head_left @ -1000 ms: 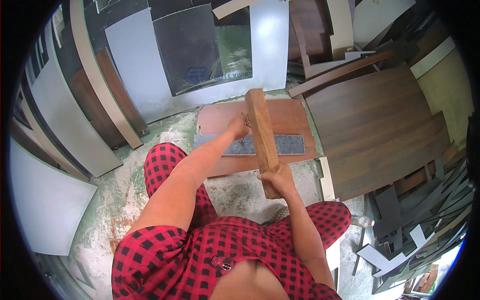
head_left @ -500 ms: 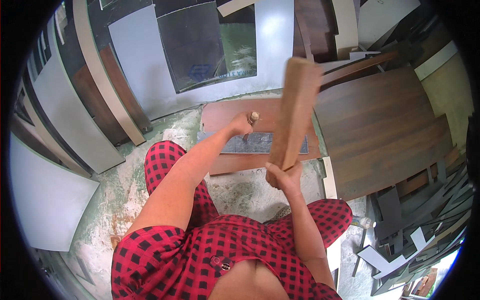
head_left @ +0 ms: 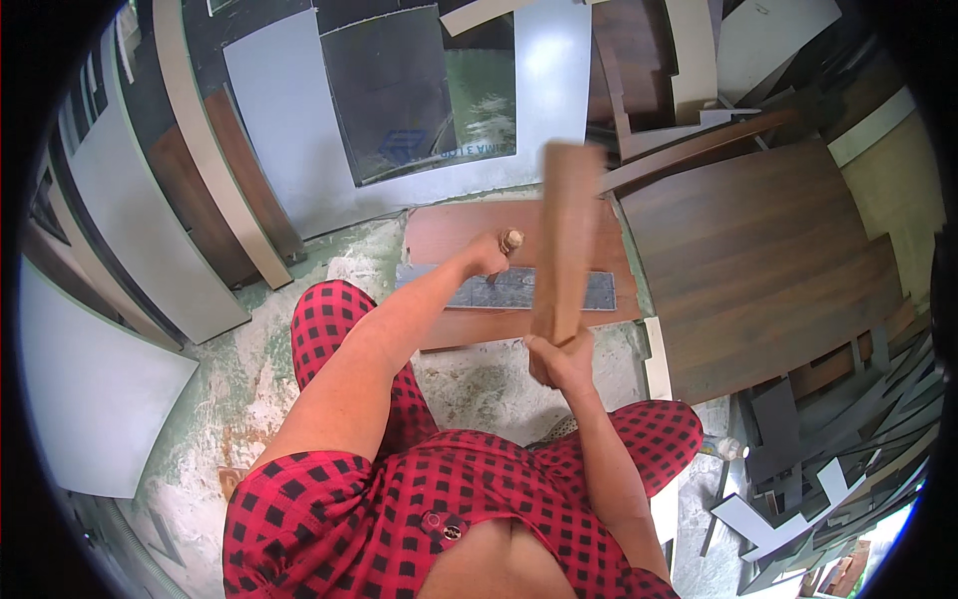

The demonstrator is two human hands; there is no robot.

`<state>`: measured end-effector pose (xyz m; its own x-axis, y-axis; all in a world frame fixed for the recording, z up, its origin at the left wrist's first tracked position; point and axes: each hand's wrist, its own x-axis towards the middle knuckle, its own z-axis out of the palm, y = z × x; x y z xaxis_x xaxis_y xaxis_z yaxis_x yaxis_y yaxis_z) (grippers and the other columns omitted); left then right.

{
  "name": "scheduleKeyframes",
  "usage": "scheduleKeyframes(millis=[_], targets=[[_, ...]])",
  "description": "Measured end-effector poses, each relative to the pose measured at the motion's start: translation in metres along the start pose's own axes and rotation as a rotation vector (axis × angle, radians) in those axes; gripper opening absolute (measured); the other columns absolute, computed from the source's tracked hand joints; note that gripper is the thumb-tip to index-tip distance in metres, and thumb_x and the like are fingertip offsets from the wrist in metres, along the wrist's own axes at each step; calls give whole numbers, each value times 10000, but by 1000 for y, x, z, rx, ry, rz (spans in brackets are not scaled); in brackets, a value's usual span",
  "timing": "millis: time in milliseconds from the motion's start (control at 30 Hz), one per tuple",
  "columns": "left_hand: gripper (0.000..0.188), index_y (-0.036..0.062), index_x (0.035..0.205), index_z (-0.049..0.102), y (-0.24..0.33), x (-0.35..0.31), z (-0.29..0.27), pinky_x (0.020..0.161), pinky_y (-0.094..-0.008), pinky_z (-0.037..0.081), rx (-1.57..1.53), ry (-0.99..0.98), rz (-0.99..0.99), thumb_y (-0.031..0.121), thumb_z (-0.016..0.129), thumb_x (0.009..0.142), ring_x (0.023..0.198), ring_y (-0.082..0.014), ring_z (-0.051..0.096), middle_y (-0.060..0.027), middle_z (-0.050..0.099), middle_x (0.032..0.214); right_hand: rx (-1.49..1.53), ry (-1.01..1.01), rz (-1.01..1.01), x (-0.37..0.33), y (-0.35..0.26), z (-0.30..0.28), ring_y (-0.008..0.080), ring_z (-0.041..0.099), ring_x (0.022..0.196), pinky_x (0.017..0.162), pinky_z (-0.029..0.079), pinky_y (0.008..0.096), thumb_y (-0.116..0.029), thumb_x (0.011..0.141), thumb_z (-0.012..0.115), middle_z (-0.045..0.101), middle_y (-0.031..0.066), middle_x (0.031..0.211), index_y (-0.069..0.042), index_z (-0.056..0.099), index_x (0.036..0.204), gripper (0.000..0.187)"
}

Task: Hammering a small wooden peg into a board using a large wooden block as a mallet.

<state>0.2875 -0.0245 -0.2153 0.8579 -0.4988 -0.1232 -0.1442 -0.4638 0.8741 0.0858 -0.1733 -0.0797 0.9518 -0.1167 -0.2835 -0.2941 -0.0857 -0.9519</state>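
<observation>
Reddish-brown board (head_left: pixel 449 225) on the floor (head_left: pixel 469 384) carries a grey strip (head_left: pixel 594 292), whose left end just passes the board's left edge. Wrapped around a chisel (head_left: pixel 512 240), the left hand (head_left: pixel 486 255) points the blade down at the strip; contact is unclear. Clamped on the near end of a blurred beam (head_left: pixel 569 235), the right hand (head_left: pixel 565 364) holds it over the board's right half. Beside the right edge is a brown panel (head_left: pixel 748 260).

Grey strip (head_left: pixel 584 291): dk., rect., flat on reddish-brn. board (head_left: pixel 439 232), partly hidden by block.
Wood block (head_left: pixel 569 235): brn., rect., blurred; near end in R hand (head_left: pixel 565 361).
Hand tool (head_left: pixel 512 240): pale rd. butt up, mostly hidden in L hand (head_left: pixel 486 256); contact w/ strip unclear.
</observation>
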Motion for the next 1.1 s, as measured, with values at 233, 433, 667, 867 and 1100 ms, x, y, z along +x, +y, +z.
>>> scheduleKeyframes(millis=[233,433,667,867,1100], targets=[[311,103,896,598,-13,2,3,644,-306,448,-175,-3,-9,24,624,597,737,-219,587,-70,635,773,-100,-71,-29,-3,-14,-1,140,556,545,481,446,286,-116,643,739,591,89,698,52,569,887,342],[425,95,1033,600,12,2,9,735,-371,482,34,23,-17,85,674,615,850,-274,627,-129,657,863,307,42,-103,3,11,-5,136,536,506,472,446,277,-120,645,751,565,66,616,52,562,890,354],[362,70,1031,597,-14,1,11,726,-340,479,83,271,199,139,690,689,854,-255,628,-139,655,879,-326,-98,67,6,16,-6,186,605,694,638,480,316,-193,613,752,639,101,773,14,608,886,372],[402,75,1019,598,20,-17,7,742,-344,479,-148,296,60,95,682,626,857,-271,623,-124,653,899,-140,12,-4,9,15,-16,182,598,678,623,479,310,-204,638,757,619,105,735,60,562,942,448],[447,94,1013,604,16,-13,7,758,-381,473,35,223,-29,178,688,582,863,-313,605,-139,643,922,182,64,-91,-10,-33,-8,129,563,619,546,457,265,-99,692,720,584,63,700,54,563,898,301]])
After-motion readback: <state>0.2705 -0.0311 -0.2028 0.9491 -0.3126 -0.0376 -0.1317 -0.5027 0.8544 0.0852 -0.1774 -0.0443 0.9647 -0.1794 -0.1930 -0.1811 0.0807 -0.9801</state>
